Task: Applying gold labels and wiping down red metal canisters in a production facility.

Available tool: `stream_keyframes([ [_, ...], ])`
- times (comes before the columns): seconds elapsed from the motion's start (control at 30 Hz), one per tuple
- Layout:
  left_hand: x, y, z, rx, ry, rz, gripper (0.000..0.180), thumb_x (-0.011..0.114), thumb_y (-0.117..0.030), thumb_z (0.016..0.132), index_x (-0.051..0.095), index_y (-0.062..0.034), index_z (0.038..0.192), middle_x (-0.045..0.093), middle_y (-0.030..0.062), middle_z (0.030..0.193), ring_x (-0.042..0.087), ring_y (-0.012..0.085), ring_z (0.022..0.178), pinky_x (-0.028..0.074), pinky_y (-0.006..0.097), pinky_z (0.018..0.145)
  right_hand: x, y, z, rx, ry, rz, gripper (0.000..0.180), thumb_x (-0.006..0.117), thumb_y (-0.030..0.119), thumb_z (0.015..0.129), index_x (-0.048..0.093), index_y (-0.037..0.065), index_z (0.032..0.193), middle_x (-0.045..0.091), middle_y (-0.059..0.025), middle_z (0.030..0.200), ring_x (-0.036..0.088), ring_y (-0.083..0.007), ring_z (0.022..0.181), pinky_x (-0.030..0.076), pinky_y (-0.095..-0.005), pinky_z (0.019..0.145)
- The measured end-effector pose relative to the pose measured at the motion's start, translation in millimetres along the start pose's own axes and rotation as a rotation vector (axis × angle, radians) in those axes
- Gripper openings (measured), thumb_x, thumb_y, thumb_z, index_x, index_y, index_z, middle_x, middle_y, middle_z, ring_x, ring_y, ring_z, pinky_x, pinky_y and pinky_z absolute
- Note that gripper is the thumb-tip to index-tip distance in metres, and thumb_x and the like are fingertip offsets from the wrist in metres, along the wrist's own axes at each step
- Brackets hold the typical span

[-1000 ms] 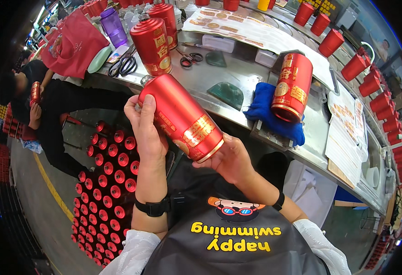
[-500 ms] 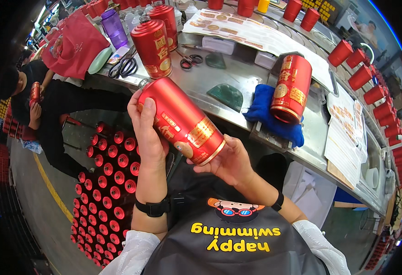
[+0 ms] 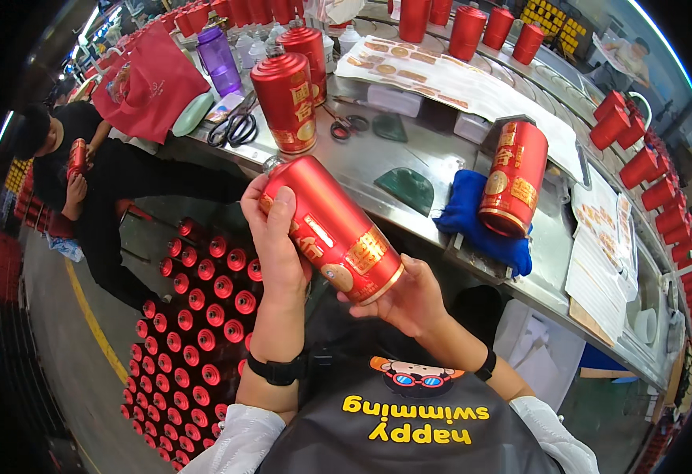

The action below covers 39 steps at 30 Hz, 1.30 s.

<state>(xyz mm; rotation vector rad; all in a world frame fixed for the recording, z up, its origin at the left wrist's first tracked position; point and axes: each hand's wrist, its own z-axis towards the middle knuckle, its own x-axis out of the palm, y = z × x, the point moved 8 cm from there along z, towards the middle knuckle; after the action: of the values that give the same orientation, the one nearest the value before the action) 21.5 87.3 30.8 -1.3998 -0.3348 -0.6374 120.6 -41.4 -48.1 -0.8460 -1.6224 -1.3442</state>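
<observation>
At the far left a seated person (image 3: 85, 182) in black holds a small red can beside a floor marked with a yellow line (image 3: 93, 324). Next to them, rows of red cans (image 3: 196, 316) stand packed on the floor below the steel counter (image 3: 362, 158). On the counter's left end lie a red cloth bag (image 3: 152, 83), a purple bottle (image 3: 218, 55) and scissors (image 3: 234, 126); two tall red canisters (image 3: 287, 99) stand upright behind.

In the middle, the left hand (image 3: 279, 245) wraps around the upper body of a red canister (image 3: 332, 229), which is tilted in the air in front of the counter edge. The right hand (image 3: 409, 296) cups its gold-rimmed lower end.

Further right, another canister (image 3: 513, 178) leans on a blue cloth (image 3: 472, 217). Sheets of labels (image 3: 599, 253) lie beyond, with more red cans (image 3: 646, 158) along the right edge.
</observation>
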Motion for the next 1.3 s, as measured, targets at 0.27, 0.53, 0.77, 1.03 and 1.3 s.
stream_keyframes([
  [0.27, -2.4, -1.8, 1.6, -0.032, -0.007, 0.008, 0.056, 0.069, -0.018, 0.086, 0.035, -0.0041, 0.127, 0.051, 0.011, 0.113, 0.056, 0.0156, 0.097, 0.051, 0.031, 0.083, -1.2, 3.8, -6.6, -0.07, -0.078, -0.203, 0.068, 0.046, 0.048, 0.093, 0.035, 0.004, 0.143, 0.05, -0.0157, 0.137, 0.055, -0.0309, 0.12, 0.049, -0.0491, 0.095],
  [0.53, 3.3, -3.1, -2.2, -0.067, 0.011, 0.043, 0.059, 0.071, -0.019, 0.087, 0.033, -0.0055, 0.13, 0.053, 0.0129, 0.112, 0.058, 0.0151, 0.095, 0.052, 0.03, 0.08, 18.0, 13.0, -5.7, -0.198, -0.126, -0.459, 0.082, 0.059, 0.054, 0.087, 0.028, 0.003, 0.143, 0.046, -0.0166, 0.137, 0.053, -0.0301, 0.122, 0.052, -0.0524, 0.092],
  [0.77, 0.3, -2.2, -2.3, -0.049, 0.065, 0.028, 0.045, 0.054, -0.03, 0.098, 0.035, -0.0045, 0.13, 0.055, 0.0102, 0.114, 0.055, 0.0136, 0.102, 0.047, 0.029, 0.089, 9.4, 10.9, -4.5, -0.155, -0.145, -0.362, 0.085, 0.065, 0.051, 0.083, 0.028, 0.003, 0.143, 0.05, -0.0179, 0.132, 0.059, -0.0327, 0.114, 0.056, -0.047, 0.085],
  [1.03, -3.8, -0.1, -3.6, -0.072, 0.071, -0.006, 0.039, 0.052, -0.027, 0.099, 0.038, -0.0047, 0.129, 0.053, 0.008, 0.116, 0.054, 0.0127, 0.104, 0.044, 0.029, 0.094, -1.9, 4.1, -5.9, -0.075, -0.111, -0.234, 0.08, 0.055, 0.057, 0.086, 0.036, 0.002, 0.14, 0.055, -0.0237, 0.127, 0.064, -0.0396, 0.101, 0.058, -0.0457, 0.079],
  [1.3, -3.9, 9.6, -4.9, -0.03, 0.084, -0.022, 0.037, 0.048, -0.028, 0.1, 0.039, -0.0042, 0.128, 0.055, 0.0105, 0.119, 0.054, 0.0177, 0.11, 0.045, 0.035, 0.096, -5.0, 1.1, -6.4, -0.035, 0.003, -0.043, 0.071, 0.051, 0.053, 0.091, 0.039, 0.001, 0.138, 0.057, -0.0239, 0.124, 0.064, -0.0405, 0.101, 0.058, -0.0474, 0.082],
])
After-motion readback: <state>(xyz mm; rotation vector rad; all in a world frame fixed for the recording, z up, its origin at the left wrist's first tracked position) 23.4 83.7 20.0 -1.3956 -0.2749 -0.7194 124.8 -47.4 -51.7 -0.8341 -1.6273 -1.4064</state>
